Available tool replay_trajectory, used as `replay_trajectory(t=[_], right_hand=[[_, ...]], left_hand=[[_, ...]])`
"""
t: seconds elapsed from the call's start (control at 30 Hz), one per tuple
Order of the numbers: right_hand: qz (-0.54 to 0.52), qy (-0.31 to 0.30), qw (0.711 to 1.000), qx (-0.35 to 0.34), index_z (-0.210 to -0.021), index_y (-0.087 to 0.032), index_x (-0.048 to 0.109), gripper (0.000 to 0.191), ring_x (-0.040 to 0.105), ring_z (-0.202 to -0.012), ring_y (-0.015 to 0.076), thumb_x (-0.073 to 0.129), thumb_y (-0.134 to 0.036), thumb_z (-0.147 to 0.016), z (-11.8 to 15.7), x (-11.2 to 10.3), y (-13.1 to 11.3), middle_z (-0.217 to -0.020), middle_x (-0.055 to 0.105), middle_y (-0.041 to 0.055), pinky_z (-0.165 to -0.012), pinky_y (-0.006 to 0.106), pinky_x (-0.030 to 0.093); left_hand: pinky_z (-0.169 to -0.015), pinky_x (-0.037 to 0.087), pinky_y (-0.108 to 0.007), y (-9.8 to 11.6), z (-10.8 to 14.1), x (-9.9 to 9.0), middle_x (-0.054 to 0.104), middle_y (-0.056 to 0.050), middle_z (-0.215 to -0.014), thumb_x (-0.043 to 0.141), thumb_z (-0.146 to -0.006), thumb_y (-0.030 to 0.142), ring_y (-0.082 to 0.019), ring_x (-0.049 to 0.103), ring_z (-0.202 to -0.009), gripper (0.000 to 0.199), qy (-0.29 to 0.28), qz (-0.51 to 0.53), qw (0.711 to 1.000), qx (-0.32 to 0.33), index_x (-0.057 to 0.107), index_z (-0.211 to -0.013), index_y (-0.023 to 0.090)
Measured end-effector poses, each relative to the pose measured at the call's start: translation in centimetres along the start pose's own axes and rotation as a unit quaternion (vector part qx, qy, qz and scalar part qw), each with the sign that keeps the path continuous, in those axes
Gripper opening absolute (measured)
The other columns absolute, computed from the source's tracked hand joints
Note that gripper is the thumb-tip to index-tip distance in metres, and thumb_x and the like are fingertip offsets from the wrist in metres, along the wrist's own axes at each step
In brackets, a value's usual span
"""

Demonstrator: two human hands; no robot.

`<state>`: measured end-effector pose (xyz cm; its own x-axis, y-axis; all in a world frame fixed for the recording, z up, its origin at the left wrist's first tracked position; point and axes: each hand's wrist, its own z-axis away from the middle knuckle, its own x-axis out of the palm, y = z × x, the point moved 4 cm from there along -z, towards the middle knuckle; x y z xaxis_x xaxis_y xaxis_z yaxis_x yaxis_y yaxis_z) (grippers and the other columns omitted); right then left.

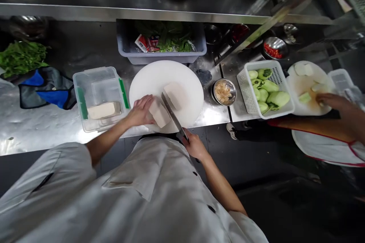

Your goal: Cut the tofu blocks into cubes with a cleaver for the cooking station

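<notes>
I'd cup the pale block, likely soft and fragile, by its sides, where my left hand rests open; my right hand grips the knife.

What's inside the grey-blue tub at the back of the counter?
Leafy greens and red-and-white packets show in the tub; whatever lies beneath them is covered.
</notes>
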<state>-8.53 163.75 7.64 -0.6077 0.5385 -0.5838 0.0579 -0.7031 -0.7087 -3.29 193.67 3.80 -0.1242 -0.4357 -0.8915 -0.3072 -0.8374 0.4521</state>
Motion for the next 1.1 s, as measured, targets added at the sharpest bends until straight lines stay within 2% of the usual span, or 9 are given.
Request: replay_trajectory(t=[0.07,0.13,0.2,0.27,0.4,0.6,0.8,0.97,1.1], right_hand=[[0.028,-0.010,0.999,-0.013,-0.146,-0.021,0.052,0.047,0.070,-0.095,0.0296,0.047,-0.031,-0.100,-1.7,0.2,0.2,-0.107,0.077,0.0121,-0.086,0.037,0.050],[0.042,-0.016,0.999,-0.029,-0.148,-0.020,0.049,0.049,0.069,-0.098,0.0305,0.047,-0.032,-0.100,-3.1,0.5,0.5,-0.112,0.076,0.0136,-0.090,0.040,0.050],[0.044,-0.027,0.997,-0.053,-0.148,-0.022,0.048,0.049,0.068,-0.101,0.0306,0.048,-0.032,-0.100,-4.0,0.7,0.9,-0.119,0.074,0.0140,-0.094,0.042,0.049],[0.038,-0.039,0.995,-0.078,-0.147,-0.023,0.048,0.049,0.067,-0.103,0.0302,0.049,-0.031,-0.099,-4.7,0.7,1.2,-0.126,0.071,0.0141,-0.097,0.043,0.049],[0.044,-0.060,0.992,-0.106,-0.140,-0.020,0.052,0.044,0.066,-0.103,0.0300,0.048,-0.031,-0.098,-5.9,0.2,1.3,-0.122,0.071,0.0149,-0.097,0.044,0.049],[-0.007,-0.083,0.989,-0.126,-0.129,-0.023,0.055,0.034,0.067,-0.093,0.0264,0.047,-0.032,-0.097,-6.5,-1.6,1.4,-0.101,0.071,0.0086,-0.084,0.037,0.052],[-0.106,-0.149,0.981,-0.061,-0.129,-0.026,0.052,0.032,0.063,-0.064,0.0202,0.049,-0.035,-0.098,-5.9,-2.3,2.5,-0.072,0.063,-0.0006,-0.056,0.029,0.048],[-0.186,-0.180,0.966,-0.027,-0.109,-0.026,0.053,0.020,0.047,-0.038,0.0120,0.055,-0.040,-0.095,-6.4,-3.1,2.9,-0.056,0.051,-0.0098,-0.039,0.024,0.038],[-0.240,-0.212,0.947,-0.025,-0.103,-0.025,0.049,0.023,0.045,-0.035,0.0099,0.055,-0.044,-0.093,-6.9,-3.6,3.7,-0.054,0.050,-0.0130,-0.037,0.022,0.039]], left_hand=[[-0.119,0.037,-0.063,2.6,3.3,2.3,0.026,-0.027,-0.167,0.091,-0.066,0.059,-0.047,0.031,-0.153,0.128,0.106,0.021,0.989,-0.103,0.019,-0.165,0.021],[-0.118,0.042,-0.062,5.8,5.0,5.3,0.016,-0.027,-0.169,0.093,-0.066,0.053,-0.048,0.027,-0.155,0.129,0.164,0.038,0.972,-0.164,0.016,-0.165,0.021],[-0.117,0.044,-0.062,8.1,4.7,7.7,0.009,-0.027,-0.171,0.090,-0.073,0.045,-0.047,0.022,-0.157,0.120,0.204,0.050,0.955,-0.210,0.016,-0.165,0.022],[-0.119,0.043,-0.060,8.9,3.2,8.9,0.001,-0.027,-0.172,0.086,-0.080,0.039,-0.045,0.015,-0.159,0.112,0.238,0.059,0.939,-0.241,0.015,-0.165,0.023],[-0.121,0.041,-0.059,7.8,1.1,8.9,-0.009,-0.024,-0.173,0.086,-0.081,0.039,-0.043,0.006,-0.160,0.111,0.260,0.060,0.929,-0.257,0.015,-0.165,0.025],[-0.123,0.033,-0.063,7.9,2.1,8.7,-0.006,-0.026,-0.173,0.089,-0.076,0.044,-0.045,0.004,-0.160,0.108,0.277,0.037,0.908,-0.311,0.028,-0.162,0.020],[-0.120,0.041,-0.059,7.1,1.1,8.9,-0.001,-0.030,-0.171,0.092,-0.070,0.050,-0.048,0.016,-0.157,0.113,0.273,0.071,0.909,-0.307,0.031,-0.160,0.017],[-0.123,0.039,-0.057,6.6,1.1,8.5,-0.003,-0.027,-0.172,0.094,-0.067,0.048,-0.046,0.017,-0.158,0.113,0.263,0.092,0.910,-0.307,0.034,-0.159,0.019],[-0.125,0.037,-0.054,6.4,1.8,8.5,0.014,-0.022,-0.172,0.086,-0.077,0.051,-0.039,0.023,-0.158,0.104,0.301,0.147,0.883,-0.328,0.031,-0.161,0.024]])
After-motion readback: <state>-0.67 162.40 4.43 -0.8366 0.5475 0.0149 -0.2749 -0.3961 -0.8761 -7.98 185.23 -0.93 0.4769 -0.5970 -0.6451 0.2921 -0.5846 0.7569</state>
